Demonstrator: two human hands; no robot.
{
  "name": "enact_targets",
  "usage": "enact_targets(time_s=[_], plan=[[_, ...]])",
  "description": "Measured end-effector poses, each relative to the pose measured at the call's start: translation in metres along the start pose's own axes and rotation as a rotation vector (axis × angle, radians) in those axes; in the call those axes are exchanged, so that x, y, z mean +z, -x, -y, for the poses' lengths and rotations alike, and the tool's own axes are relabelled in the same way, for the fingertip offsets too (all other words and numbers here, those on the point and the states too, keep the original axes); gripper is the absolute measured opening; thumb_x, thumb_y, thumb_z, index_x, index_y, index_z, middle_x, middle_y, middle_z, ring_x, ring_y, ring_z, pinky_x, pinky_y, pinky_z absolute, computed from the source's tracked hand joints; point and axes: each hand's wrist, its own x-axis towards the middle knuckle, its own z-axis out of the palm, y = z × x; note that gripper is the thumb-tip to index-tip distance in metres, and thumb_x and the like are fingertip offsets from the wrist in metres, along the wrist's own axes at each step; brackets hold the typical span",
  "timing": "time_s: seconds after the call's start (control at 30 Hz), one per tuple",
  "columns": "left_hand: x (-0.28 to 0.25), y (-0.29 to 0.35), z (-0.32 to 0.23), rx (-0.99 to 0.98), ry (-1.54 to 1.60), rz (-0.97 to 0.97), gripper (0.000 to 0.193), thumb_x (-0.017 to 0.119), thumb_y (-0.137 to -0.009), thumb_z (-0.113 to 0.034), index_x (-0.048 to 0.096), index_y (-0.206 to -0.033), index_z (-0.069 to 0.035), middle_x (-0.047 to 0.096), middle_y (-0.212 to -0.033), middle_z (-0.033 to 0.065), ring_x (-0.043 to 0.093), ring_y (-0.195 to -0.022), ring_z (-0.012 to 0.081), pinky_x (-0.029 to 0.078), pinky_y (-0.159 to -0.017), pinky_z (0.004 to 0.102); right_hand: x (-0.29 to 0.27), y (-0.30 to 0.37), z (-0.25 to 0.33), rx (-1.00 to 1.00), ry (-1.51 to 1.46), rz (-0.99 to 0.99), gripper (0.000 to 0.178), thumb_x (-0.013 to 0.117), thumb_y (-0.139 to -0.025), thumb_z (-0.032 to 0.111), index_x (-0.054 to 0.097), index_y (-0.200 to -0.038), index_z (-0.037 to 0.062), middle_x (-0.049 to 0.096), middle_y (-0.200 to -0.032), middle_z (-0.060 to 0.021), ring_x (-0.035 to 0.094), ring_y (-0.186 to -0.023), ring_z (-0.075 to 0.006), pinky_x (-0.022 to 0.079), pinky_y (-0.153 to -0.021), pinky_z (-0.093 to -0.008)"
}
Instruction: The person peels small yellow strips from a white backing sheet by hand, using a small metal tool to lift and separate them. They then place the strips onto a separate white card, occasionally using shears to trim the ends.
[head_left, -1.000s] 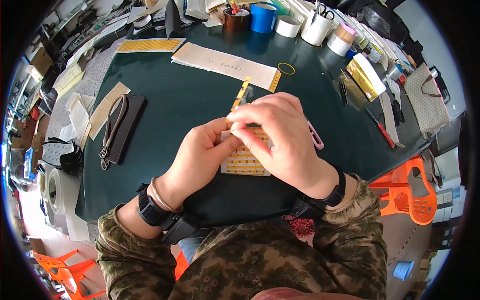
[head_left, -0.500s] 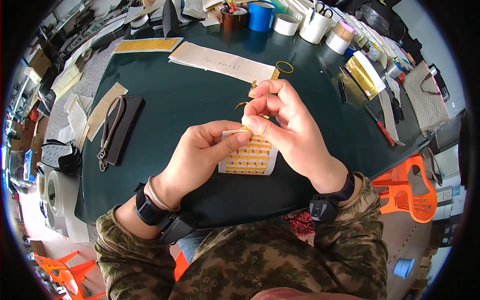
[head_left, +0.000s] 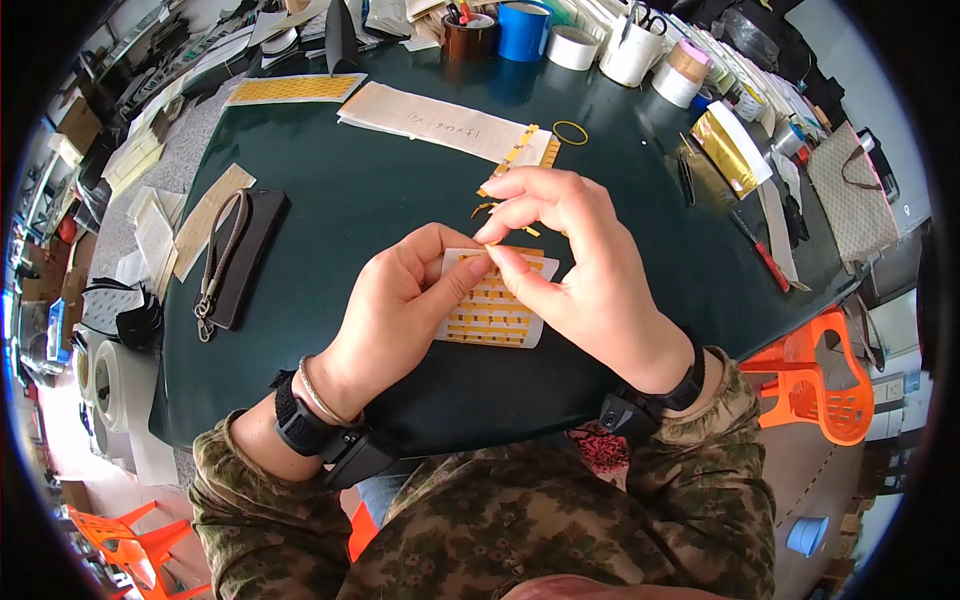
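Note:
My left hand (head_left: 375, 325) is closed, thumb and fingers pinching the top left edge of a white backing sheet (head_left: 492, 341) with rows of yellow adhesive pieces. My right hand (head_left: 590, 275) meets it there, thumb and index finger pinched together at the sheet's top edge; what lies between those tips is mostly hidden. A narrow yellow strip with dark marks (head_left: 517, 150) sticks out past the raised fingers of my right hand, seemingly held by them. Small yellow scraps (head_left: 484, 209) lie on the dark green tabletop just beyond my hands.
A long cream paper strip (head_left: 430, 122) and a yellow-patterned sheet (head_left: 295, 90) lie farther back. At left rests a dark phone (head_left: 252, 260) with a wrist strap. Tape rolls, cups and a gold roll (head_left: 732, 150) line the far side. A red-handled tool (head_left: 765, 255) lies right.
The yellow strip at my right hand's raised fingers now shows at greater length, pointing up and away. My right fingertips have shifted slightly left, and the sheet has tilted a little.

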Motion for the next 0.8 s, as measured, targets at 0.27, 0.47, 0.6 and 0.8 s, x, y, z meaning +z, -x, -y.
enact_targets(time_s=[0.27, 0.47, 0.6, 0.8], plan=[[0.0018, -0.0014, -0.0006, 0.047, 0.095, 0.031, 0.014, 0.053, -0.097, -0.012, 0.055, -0.102, 0.001, 0.066, -0.090, 0.0038, 0.061, -0.084, 0.0057, 0.049, -0.075, 0.0203, 0.0059, 0.0042, 0.0003, 0.085, -0.148, -0.073, 0.039, 0.065, -0.080, -0.006, 0.045, -0.112, 0.0026, 0.064, -0.091, -0.0075, 0.063, -0.089, -0.0131, 0.044, -0.088, -0.0283], [-0.0001, -0.0028, 0.0029, 0.036, 0.156, 0.010, 0.014, 0.055, -0.096, -0.011, 0.055, -0.103, 0.000, 0.066, -0.090, 0.0039, 0.061, -0.084, 0.0066, 0.049, -0.075, 0.0208, 0.0060, 0.0022, -0.0005, 0.213, -0.396, -0.106, 0.038, 0.062, -0.083, -0.004, 0.041, -0.114, 0.0023, 0.063, -0.091, -0.0075, 0.060, -0.090, -0.0111, 0.041, -0.091, -0.0260], [-0.0031, -0.0031, 0.0016, 0.019, 0.072, -0.003, 0.014, 0.057, -0.094, -0.011, 0.054, -0.102, 0.000, 0.066, -0.090, 0.0039, 0.061, -0.084, 0.0070, 0.049, -0.075, 0.0214, 0.0040, 0.0016, -0.0060, 0.250, -0.477, -0.076, 0.038, 0.061, -0.085, -0.002, 0.039, -0.116, 0.0025, 0.063, -0.092, -0.0076, 0.059, -0.091, -0.0111, 0.042, -0.089, -0.0255], [-0.0008, -0.0030, 0.0005, -0.010, 0.133, -0.005, 0.018, 0.061, -0.092, -0.013, 0.060, -0.106, -0.001, 0.067, -0.095, 0.0033, 0.060, -0.086, 0.0064, 0.047, -0.078, 0.0210, 0.0032, 0.0011, -0.0075, 0.333, -0.589, -0.072, 0.038, 0.061, -0.086, -0.001, 0.038, -0.117, 0.0031, 0.063, -0.092, -0.0077, 0.058, -0.092, -0.0117, 0.042, -0.090, -0.0264]])
